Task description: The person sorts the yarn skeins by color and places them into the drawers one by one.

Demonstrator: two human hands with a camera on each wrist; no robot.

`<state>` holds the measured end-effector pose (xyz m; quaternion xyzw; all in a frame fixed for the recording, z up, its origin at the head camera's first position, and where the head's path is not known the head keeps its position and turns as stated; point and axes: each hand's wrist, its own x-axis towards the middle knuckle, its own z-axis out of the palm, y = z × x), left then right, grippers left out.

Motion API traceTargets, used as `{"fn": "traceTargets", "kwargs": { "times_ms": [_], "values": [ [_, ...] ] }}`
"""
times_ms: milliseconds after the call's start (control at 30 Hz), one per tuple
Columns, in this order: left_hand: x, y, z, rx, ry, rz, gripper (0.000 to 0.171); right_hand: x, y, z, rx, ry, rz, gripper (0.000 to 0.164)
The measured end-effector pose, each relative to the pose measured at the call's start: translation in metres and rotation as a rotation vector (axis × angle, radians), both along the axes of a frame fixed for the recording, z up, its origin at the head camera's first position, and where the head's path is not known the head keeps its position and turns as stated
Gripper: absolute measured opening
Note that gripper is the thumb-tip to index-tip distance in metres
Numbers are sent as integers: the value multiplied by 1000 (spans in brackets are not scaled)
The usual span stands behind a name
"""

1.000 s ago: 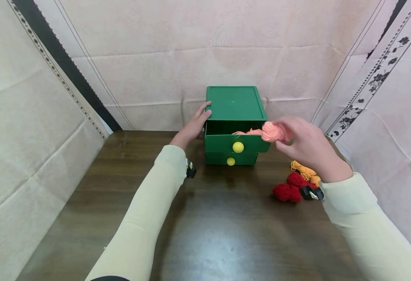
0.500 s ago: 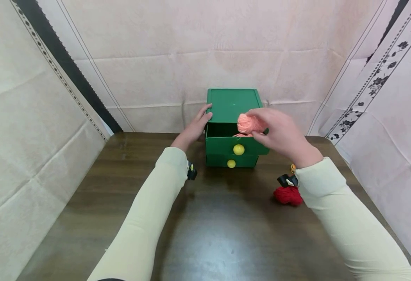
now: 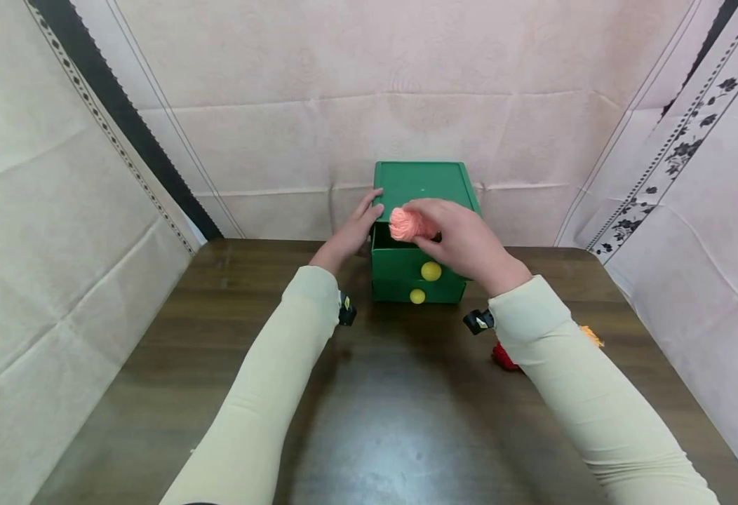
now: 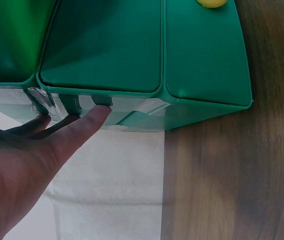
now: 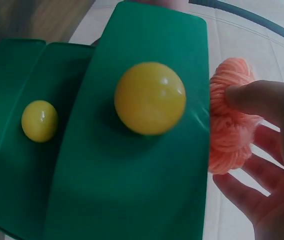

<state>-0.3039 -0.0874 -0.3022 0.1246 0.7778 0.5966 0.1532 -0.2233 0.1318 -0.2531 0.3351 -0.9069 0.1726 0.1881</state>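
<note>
A small green drawer cabinet (image 3: pixel 426 184) stands at the back of the table, its top drawer (image 3: pixel 397 262) pulled out. My right hand (image 3: pixel 466 242) pinches a peach-pink yarn skein (image 3: pixel 410 224) over that drawer's opening. In the right wrist view the skein (image 5: pixel 232 125) sits between thumb and fingers, partly behind the drawer front (image 5: pixel 132 170) with its yellow knob (image 5: pixel 150 98). My left hand (image 3: pixel 351 230) rests against the cabinet's left side. The left wrist view shows its thumb (image 4: pixel 84 129) extended along the taped side wall (image 4: pixel 142 107). Much of the drawer's inside is hidden by my right hand.
A red yarn skein (image 3: pixel 504 356) and a yellow one (image 3: pixel 592 335) lie on the dark wooden table (image 3: pixel 369 421), mostly covered by my right sleeve (image 3: pixel 571 379). Pale cloth (image 3: pixel 344 126) hangs behind the cabinet and along both sides.
My right hand has carried the peach-pink skein leftward, from the drawer's right edge to over its left part. My left hand stays against the cabinet. My sleeve now covers more of the other yarn.
</note>
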Motion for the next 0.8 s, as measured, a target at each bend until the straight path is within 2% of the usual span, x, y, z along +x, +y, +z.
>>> {"fn": "traceTargets", "kwargs": {
  "times_ms": [200,300,533,800],
  "values": [
    [-15,1,-20,-1,51,28,49,3,-1,-5,20,-3,4,48],
    [-12,0,-15,-5,35,24,49,7,1,-7,1,38,28,43],
    [1,-1,2,-34,9,2,53,23,9,-21,-50,152,72,25],
    [6,0,6,-69,25,1,54,35,17,-51,-24,167,84,19]
  ]
}}
